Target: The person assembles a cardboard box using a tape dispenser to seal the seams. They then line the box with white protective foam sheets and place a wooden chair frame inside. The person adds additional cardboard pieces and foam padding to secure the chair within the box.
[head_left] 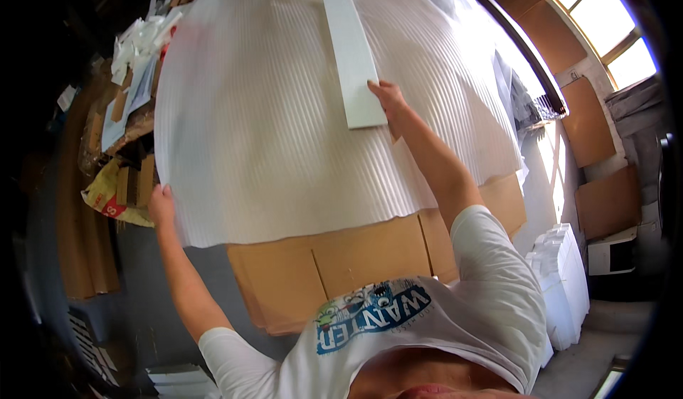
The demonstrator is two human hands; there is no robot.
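Observation:
A large, ribbed white foam sheet (263, 150) spreads out in front of me over flat brown cardboard (370, 256). On top of the sheet lies a long, narrow white board (348, 50), running away from me toward the far edge. My right hand (388, 98) is closed on the board's right edge near its close end, thumb on top. At the sheet's left edge, my left hand (161, 203) is closed with the edge in its fingers; the fingertips are partly hidden.
To the left, a stack (131, 128) holds cardboard pieces and white scraps, with a yellow and red sack (114, 192) below it. White foam blocks (558, 285) stand on the floor at right. Brown panels (594, 121) lean by the window at the far right.

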